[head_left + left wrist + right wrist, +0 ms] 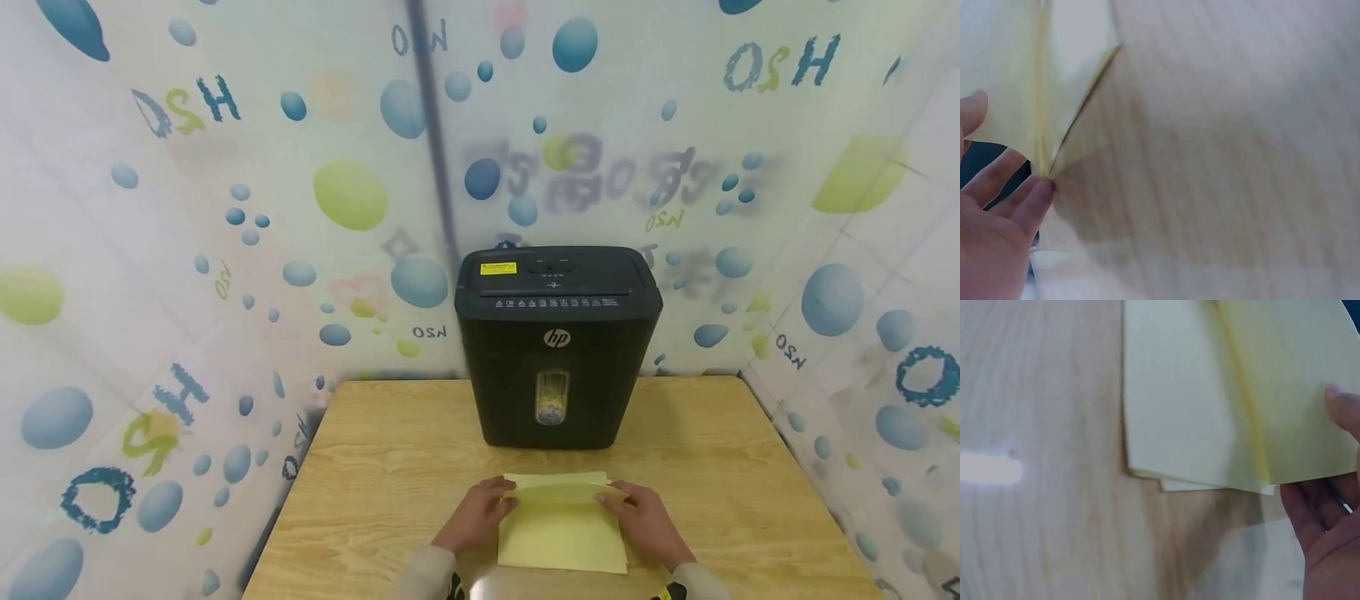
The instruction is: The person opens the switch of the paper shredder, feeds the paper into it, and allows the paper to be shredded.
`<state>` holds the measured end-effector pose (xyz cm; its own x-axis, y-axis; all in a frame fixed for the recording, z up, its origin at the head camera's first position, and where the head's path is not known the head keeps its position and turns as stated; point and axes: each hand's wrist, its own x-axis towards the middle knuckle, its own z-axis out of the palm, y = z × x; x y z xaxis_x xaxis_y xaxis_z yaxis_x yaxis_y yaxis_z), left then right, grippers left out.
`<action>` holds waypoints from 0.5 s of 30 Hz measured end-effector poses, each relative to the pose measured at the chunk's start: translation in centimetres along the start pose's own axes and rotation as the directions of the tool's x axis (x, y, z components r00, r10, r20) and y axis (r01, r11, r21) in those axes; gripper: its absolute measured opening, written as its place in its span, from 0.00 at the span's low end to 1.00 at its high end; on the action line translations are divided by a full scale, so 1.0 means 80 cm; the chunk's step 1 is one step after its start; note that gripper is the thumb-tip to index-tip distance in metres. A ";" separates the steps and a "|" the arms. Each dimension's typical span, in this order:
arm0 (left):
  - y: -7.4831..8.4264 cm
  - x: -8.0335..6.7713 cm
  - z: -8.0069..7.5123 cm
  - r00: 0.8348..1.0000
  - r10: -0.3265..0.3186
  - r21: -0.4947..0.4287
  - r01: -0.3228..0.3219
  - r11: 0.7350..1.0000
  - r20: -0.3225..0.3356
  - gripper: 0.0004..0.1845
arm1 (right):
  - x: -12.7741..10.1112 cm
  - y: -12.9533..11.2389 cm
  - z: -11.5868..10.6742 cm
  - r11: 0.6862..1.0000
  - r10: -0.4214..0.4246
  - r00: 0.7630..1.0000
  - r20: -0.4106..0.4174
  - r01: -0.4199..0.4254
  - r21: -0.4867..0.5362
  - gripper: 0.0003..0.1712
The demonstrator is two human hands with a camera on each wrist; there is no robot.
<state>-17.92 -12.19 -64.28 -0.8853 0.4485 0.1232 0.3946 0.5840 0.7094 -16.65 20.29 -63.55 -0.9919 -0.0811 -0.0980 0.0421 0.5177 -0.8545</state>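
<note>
Several sheets of pale yellow paper [562,537] lie on the table in front of me, slightly out of line with each other. My left hand [480,512] holds the far left side of the top paper, thumb above and fingers beneath. At the far right side my right hand [643,521] grips it the same way. Between the hands the far part of the paper [1297,381] is lifted, with a crease [1244,400] running across it. Its near part stays low over the sheets below. In the left wrist view the left fingertips [1044,185] are right at the crease's end.
A black HP paper shredder [510,375] stands behind the paper, with shreds showing through its small window [552,398]. The wooden table [390,433] reaches back to a wall [262,150] patterned with bubbles; similar walls flank it left and right.
</note>
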 end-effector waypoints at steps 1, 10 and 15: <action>0.001 0.001 -0.002 1.000 -0.013 -0.010 0.013 1.000 -0.006 0.15 | 0.001 -0.002 -0.001 1.000 0.005 1.000 -0.010 -0.005 0.022 0.22; 0.010 0.018 -0.018 0.986 -0.064 -0.119 0.046 0.992 -0.153 0.29 | 0.023 -0.014 -0.018 0.991 -0.051 0.995 -0.080 0.060 0.120 0.20; 0.019 0.029 -0.028 0.973 -0.077 -0.212 0.031 0.977 -0.215 0.25 | 0.034 -0.029 -0.026 0.977 -0.046 0.997 -0.058 0.058 0.205 0.19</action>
<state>-19.90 -11.79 -61.42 -0.9453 0.2458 0.2144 0.3060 0.4405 0.8440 -19.67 20.63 -60.82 -0.9981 -0.0551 -0.0282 0.0087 0.3266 -0.9451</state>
